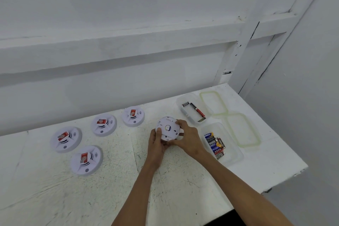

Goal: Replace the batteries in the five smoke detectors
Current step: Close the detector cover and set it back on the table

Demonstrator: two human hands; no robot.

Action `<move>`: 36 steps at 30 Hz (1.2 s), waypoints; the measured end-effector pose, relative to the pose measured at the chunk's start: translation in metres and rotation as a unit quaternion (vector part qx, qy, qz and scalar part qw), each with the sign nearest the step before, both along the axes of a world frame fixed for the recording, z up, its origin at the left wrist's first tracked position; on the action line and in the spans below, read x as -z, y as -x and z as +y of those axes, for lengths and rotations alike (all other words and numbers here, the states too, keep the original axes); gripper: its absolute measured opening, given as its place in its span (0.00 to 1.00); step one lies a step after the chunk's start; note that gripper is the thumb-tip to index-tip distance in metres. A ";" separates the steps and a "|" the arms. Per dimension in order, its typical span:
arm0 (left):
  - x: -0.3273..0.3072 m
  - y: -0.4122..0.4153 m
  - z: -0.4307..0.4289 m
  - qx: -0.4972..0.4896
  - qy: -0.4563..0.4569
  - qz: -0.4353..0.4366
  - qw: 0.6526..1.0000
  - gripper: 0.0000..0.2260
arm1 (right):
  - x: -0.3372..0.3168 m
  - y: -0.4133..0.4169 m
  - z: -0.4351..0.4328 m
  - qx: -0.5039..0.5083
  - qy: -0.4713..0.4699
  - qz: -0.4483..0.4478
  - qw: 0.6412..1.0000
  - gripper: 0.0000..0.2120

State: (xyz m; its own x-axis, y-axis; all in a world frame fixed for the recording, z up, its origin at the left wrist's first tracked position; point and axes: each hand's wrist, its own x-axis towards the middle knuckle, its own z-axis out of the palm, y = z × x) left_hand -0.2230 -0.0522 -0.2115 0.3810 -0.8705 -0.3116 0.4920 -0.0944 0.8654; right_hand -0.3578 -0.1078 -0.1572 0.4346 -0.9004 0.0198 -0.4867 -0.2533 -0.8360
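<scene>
Plastic, white and matte, makes up most of what I see from the head camera. The held detector [167,128] sits right of centre over the table [119,180], just left of two tubs. I cannot tell whether its lower edge touches the tabletop. It is a flat round disc, so it has no long axis. Its back, with moulded ribs and a small central hub, faces up toward the camera, tilted slightly.

The left hand [156,142] grips the disc's left rim, thumb laid on the back face and fingers curled beneath. The right hand [187,137] clasps the right rim the same way, fingers wrapped over the edge.

Four more lie flat to the left, domed fronts up, each with dark vent slots and a red-and-white label: the farthest detector [133,116], the second detector [104,124], the leftmost detector [66,139] and the nearest detector [86,160].

The tabletop is white with a fine crackled texture. The far tub [180,105], clear and rectangular, holds a few loose cells. A black-and-red battery [197,109] in it runs from far left to near right. The near tub [234,156] holds a heap of batteries [214,143] in blue, black and red. Two clear lids [213,103] with pale green seals lie flat to the right of the tubs.
</scene>
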 end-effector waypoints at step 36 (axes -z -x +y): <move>-0.008 0.003 0.005 0.076 0.047 -0.113 0.990 0.16 | -0.003 -0.006 0.011 0.186 -0.133 -0.186 0.956 0.09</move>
State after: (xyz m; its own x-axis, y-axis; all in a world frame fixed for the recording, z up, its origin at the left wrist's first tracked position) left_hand -0.2258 -0.0476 -0.2032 0.2938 -0.9442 -0.1487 0.2705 -0.0671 0.9604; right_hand -0.3521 -0.0969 -0.1544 0.0918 -0.9859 -0.1396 -0.1588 0.1239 -0.9795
